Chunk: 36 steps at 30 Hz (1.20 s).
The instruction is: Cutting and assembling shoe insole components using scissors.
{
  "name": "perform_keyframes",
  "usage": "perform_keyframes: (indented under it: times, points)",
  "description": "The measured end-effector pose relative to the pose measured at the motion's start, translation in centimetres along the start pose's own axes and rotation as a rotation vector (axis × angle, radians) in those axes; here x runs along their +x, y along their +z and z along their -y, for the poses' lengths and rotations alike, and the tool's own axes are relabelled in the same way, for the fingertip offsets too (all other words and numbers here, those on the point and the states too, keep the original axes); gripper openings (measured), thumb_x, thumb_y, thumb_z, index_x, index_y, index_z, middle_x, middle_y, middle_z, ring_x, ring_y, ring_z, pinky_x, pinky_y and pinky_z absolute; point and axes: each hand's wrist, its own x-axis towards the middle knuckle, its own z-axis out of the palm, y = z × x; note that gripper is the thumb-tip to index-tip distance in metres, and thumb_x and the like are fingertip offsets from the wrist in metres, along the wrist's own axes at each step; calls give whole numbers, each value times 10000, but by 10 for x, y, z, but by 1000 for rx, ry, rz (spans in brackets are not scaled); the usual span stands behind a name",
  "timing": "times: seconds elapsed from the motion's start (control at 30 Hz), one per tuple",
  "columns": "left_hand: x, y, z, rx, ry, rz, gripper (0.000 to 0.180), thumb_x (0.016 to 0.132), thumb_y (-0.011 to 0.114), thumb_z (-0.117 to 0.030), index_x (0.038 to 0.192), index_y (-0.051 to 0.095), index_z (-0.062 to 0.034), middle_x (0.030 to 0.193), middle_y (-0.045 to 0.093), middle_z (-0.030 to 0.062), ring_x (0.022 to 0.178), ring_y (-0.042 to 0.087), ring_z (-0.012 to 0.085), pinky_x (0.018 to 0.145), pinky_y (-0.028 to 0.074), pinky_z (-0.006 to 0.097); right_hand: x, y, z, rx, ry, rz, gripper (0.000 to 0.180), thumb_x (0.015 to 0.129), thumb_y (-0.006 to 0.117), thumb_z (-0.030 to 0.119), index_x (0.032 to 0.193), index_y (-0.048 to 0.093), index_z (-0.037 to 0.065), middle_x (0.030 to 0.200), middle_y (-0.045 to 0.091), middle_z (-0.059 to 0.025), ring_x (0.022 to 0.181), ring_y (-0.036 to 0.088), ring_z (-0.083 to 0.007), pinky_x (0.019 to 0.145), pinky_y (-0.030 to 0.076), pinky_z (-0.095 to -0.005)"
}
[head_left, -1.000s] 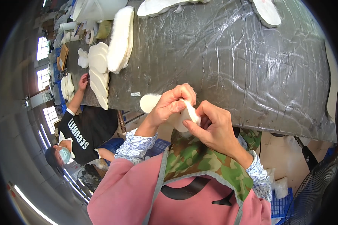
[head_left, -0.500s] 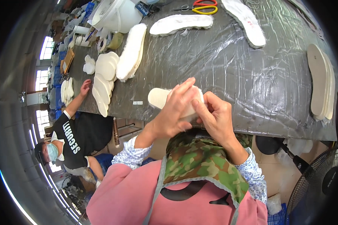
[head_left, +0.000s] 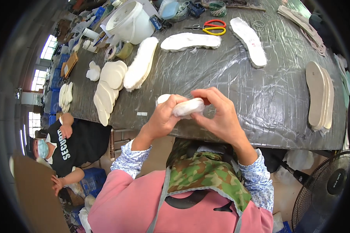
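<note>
1. Since half a second ago, both hands have turned the white fleecy insole (head_left: 187, 107) from flat to edge-on, lifted just above the counter (head_left: 229, 73) near its front edge.
2. Left hand (head_left: 162, 118): fingers closed round the insole's left end.
3. Right hand (head_left: 218, 114): fingertips pinching its right end from above.
4. Risk: grip is by fingertips only; a slip could drop the soft insole off the counter edge to the floor.
5. Nearby: stacked insoles (head_left: 109, 87), scissors (head_left: 208, 28), well apart.
</note>
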Motion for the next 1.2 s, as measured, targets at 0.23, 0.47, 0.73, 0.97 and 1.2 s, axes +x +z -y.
perform_keyframes:
  times: [0.23,0.47,0.73,0.97,1.2]
  points:
    - [13,-23,-9,-167,-145,-105,326,909,626,-149,1187,525,-11,1069,672,129,1001,651,215,871,496,340,15,5,6,57,-23,-205,309,716,728,-27,1017,703,40,902,672,-74,723,641,-160,660,535,-286]
    - [21,-11,-4,-244,-94,-292,308,913,603,-92,1204,524,-30,1059,637,67,985,602,157,890,475,317,25,10,31,13,-208,-257,459,690,768,15,1133,649,28,984,656,-116,900,645,-255,766,540,-347]
    - [25,10,6,-214,-147,-300,366,915,598,-86,1258,480,-38,1139,592,69,1045,570,153,920,458,315,22,20,-4,280,91,-346,517,728,775,4,1214,600,-13,1086,685,-127,975,682,-176,817,545,-298]
    - [24,20,22,-815,-259,-318,333,996,511,-121,1315,450,-45,1238,574,72,1096,583,146,941,489,319,12,15,-4,611,185,-259,468,867,732,100,1287,561,-12,1197,623,-156,1050,640,-178,853,546,-312]
    - [32,24,58,-1029,-419,-90,311,1027,463,-137,1316,452,-21,1234,593,104,1088,624,161,915,537,325,-14,16,-40,771,496,-184,308,985,555,146,1214,598,-55,996,688,-82,778,663,-110,684,558,-243]
